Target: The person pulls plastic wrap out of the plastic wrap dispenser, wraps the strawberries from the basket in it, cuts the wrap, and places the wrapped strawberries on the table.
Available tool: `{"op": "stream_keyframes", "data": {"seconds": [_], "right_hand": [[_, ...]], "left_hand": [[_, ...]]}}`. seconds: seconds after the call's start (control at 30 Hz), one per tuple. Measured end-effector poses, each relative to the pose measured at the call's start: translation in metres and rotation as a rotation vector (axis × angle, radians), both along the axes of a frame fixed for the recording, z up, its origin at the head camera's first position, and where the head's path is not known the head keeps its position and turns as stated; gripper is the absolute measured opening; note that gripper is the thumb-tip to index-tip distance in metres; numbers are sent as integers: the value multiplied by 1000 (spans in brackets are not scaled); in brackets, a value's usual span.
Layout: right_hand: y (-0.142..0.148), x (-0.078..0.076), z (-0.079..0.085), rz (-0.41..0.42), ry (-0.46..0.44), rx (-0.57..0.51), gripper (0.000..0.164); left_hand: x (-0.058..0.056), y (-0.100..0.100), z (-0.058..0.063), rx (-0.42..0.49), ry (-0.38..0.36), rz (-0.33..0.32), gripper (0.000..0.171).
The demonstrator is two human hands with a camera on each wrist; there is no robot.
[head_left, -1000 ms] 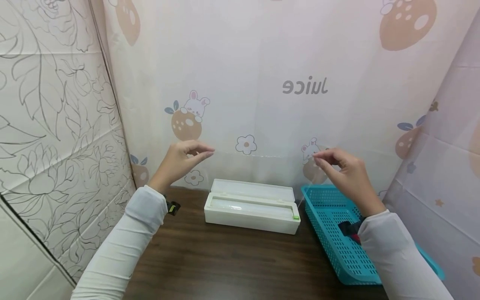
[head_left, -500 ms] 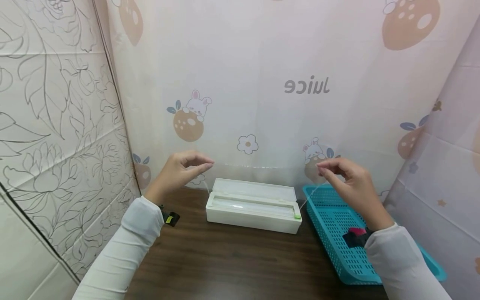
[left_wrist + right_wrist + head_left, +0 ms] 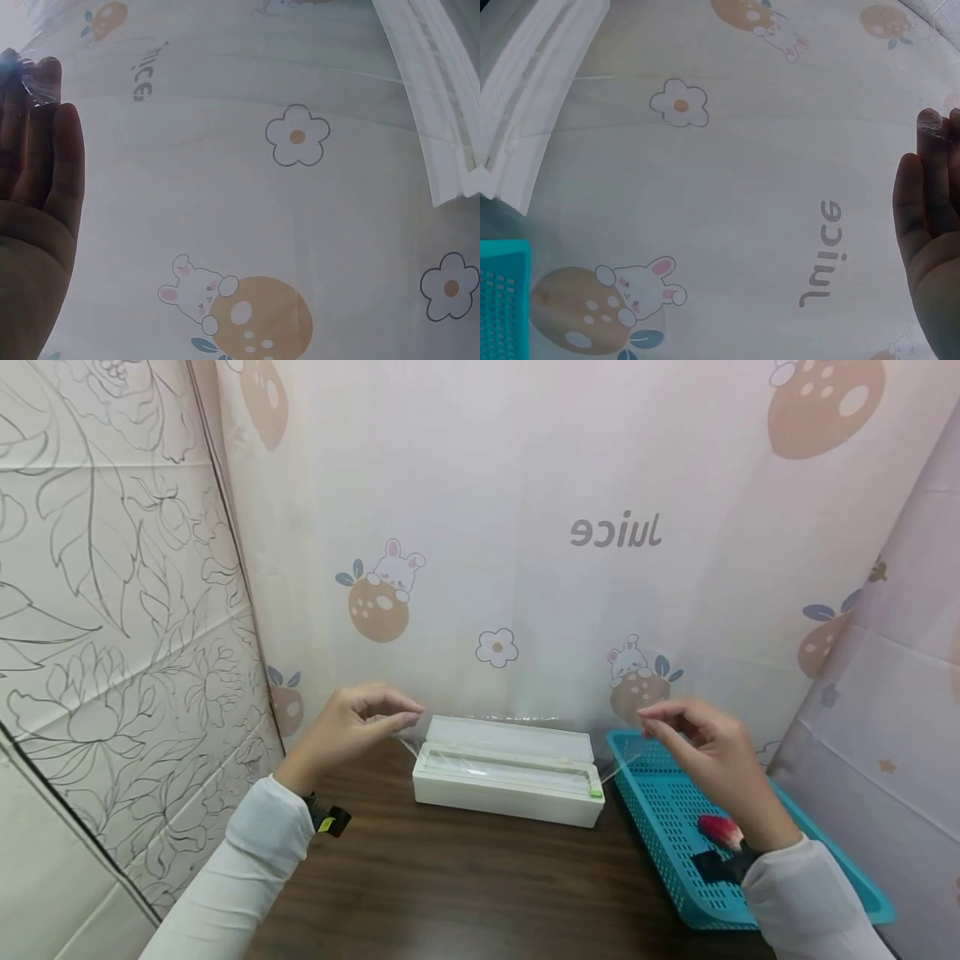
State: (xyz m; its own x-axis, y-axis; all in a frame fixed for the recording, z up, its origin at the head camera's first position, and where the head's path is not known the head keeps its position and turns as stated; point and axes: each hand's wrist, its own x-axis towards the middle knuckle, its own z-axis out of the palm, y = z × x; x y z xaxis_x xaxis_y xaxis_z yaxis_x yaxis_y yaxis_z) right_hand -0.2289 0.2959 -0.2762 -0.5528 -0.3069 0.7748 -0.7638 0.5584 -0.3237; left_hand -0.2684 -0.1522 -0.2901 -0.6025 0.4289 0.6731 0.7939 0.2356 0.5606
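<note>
A clear sheet of cling film [image 3: 517,719] stretches between my two hands, its far edge faintly glinting. It runs down to a white cling film dispenser [image 3: 506,798] with its lid raised and a green slider at the right end. My left hand [image 3: 348,727] pinches the film's left corner between thumb and fingers; the bunched film shows at the fingertips in the left wrist view. At the other corner, my right hand [image 3: 708,752] pinches the film likewise, above the turquoise basket [image 3: 652,860]. Both hands are raised off the table.
A red and white object [image 3: 720,831] lies in the basket, partly hidden by my right wrist. The dark wooden table [image 3: 465,885] extends in front of the dispenser. Printed cloth [image 3: 480,527] hangs close behind, with more cloth walls at both sides.
Both hands have come down toward the dispenser, still pinching the cling film, and the film's edge has sunk with them. The right hand has drifted slightly right. The dispenser stays put.
</note>
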Motion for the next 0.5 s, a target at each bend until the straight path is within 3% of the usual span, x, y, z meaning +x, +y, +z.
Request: {"op": "stream_keyframes", "data": {"seconds": [0.23, 0.5], "right_hand": [[2, 13, -6, 67, -2, 25, 37], [7, 22, -15, 129, -150, 32, 31]], "left_hand": [[9, -1, -3, -9, 0, -26, 17], [17, -1, -10, -21, -76, -86, 18]]}}
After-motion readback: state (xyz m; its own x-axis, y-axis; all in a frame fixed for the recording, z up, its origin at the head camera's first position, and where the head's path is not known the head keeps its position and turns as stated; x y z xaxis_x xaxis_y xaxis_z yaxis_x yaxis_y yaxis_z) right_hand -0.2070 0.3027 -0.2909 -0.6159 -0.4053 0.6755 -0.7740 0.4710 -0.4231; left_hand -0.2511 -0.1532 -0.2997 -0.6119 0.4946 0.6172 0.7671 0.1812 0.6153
